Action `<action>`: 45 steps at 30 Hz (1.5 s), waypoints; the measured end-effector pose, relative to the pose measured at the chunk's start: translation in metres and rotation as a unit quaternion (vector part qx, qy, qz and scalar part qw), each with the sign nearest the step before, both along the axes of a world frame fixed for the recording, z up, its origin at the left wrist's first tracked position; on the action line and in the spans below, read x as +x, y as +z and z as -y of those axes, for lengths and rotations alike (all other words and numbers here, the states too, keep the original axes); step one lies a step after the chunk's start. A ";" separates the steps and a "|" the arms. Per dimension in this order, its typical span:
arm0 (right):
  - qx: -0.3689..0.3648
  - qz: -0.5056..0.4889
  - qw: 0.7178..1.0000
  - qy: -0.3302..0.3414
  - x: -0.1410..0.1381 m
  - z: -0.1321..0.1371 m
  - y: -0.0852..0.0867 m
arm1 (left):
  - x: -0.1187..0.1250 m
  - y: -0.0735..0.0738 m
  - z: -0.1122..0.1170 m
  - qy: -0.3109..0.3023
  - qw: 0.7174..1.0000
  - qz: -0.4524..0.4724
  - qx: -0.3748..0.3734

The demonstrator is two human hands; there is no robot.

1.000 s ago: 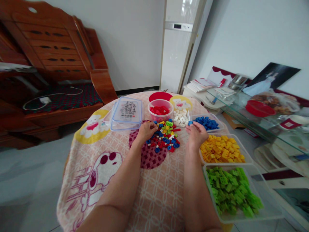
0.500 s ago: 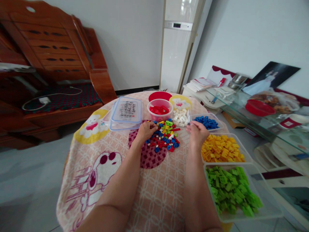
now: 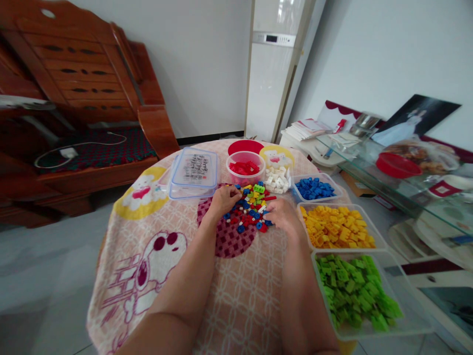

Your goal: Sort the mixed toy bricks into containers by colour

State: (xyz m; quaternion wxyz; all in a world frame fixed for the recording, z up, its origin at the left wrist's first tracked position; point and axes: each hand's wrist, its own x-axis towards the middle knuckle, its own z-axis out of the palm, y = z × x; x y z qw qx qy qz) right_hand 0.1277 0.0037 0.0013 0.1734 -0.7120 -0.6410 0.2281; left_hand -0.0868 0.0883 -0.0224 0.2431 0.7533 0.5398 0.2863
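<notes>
The left hand's point(image 3: 224, 199) curled fingers meet the left edge of a loose pile of mixed-colour plastic toy bricks point(image 3: 252, 213), mid-frame; the right hand's point(image 3: 284, 215) bent fingers reach its right edge. Whether either grasps a piece, I cannot tell. Just above stands a round, translucent plastic tub of red bricks point(image 3: 246, 181); at centre right and lower right lie rectangular clear trays of blue point(image 3: 318, 200), yellow point(image 3: 370, 228) and green bricks point(image 3: 408, 305).

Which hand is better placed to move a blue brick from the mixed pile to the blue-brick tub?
Probably the right hand: it is at the right edge of the mixed pile, nearer the blue-brick tub. The left hand is at the pile's left.
</notes>
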 end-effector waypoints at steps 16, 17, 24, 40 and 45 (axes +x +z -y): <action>-0.004 -0.106 0.994 -0.025 0.005 0.001 0.002 | 0.000 0.000 0.000 0.001 1.000 0.007 -0.008; -0.013 -0.104 0.994 -0.022 0.005 0.002 0.002 | -0.001 0.000 0.000 0.000 1.000 0.006 -0.007; -0.007 -0.117 0.993 -0.018 0.004 0.004 0.003 | -0.001 0.001 0.000 -0.001 1.000 0.011 -0.012; 0.380 -0.426 0.729 -0.379 0.016 -0.015 -0.001 | 0.000 0.001 0.001 0.001 1.000 0.012 -0.012; 0.211 -0.335 0.881 -0.260 0.011 -0.010 0.004 | -0.001 0.001 0.001 0.001 1.000 0.015 -0.007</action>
